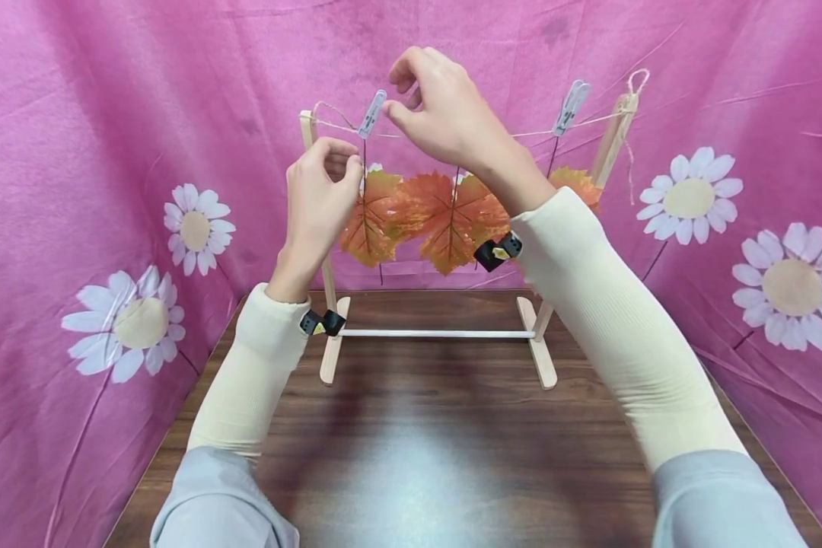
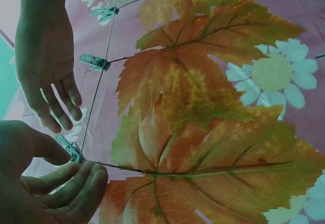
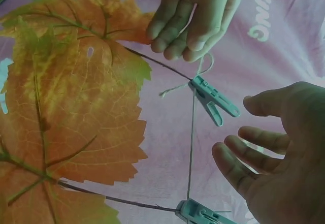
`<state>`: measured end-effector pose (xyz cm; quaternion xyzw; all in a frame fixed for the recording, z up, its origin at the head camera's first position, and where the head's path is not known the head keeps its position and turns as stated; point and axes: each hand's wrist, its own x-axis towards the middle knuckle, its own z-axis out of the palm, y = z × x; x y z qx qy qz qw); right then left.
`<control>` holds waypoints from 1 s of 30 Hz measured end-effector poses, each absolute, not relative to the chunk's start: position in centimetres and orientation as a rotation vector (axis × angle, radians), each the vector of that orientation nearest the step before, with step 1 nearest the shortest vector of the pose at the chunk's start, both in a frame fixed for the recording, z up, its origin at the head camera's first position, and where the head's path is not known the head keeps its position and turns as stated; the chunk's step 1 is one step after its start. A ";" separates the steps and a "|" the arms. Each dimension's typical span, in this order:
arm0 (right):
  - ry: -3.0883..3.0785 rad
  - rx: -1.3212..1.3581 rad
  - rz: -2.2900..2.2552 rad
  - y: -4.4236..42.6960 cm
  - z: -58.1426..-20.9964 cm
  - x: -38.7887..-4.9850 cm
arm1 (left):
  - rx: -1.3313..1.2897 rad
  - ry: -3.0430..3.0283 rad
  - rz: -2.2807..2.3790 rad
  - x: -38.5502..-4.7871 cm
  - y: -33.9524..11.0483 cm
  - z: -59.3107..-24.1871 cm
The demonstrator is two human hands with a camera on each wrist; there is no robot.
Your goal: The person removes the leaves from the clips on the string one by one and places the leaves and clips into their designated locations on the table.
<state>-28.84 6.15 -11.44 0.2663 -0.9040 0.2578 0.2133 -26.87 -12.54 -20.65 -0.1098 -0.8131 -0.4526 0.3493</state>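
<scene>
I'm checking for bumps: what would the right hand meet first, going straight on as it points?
Probably the leftmost clip, just ahead of the right hand, though depth is unclear.

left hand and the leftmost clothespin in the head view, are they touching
Apart. The right wrist view shows it: pink cloth is visible between the left hand and the clothespin below it.

The left hand (image 1: 320, 194) is just beside the stem (image 1: 364, 152) of the left orange leaf (image 1: 371, 232); the right hand (image 1: 448, 110) is beside the pale clothespin (image 1: 372, 114) above. Another clothespin (image 1: 571, 108) grips the string (image 1: 537, 134) farther right. The wooden stand (image 1: 543, 365) occupies the far tabletop (image 1: 397, 434), before pink flowered cloth (image 1: 96, 152).
</scene>
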 end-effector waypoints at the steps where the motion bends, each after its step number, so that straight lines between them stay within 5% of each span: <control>1: -2.530 0.725 0.715 6.0 -11.3 -29.0 | -0.278 -2.117 -1.167 -27.0 -12.5 -20.5; 30: -2.482 0.634 1.146 4.4 -12.8 -31.7 | -0.226 -2.105 -1.436 -29.3 -11.5 -19.2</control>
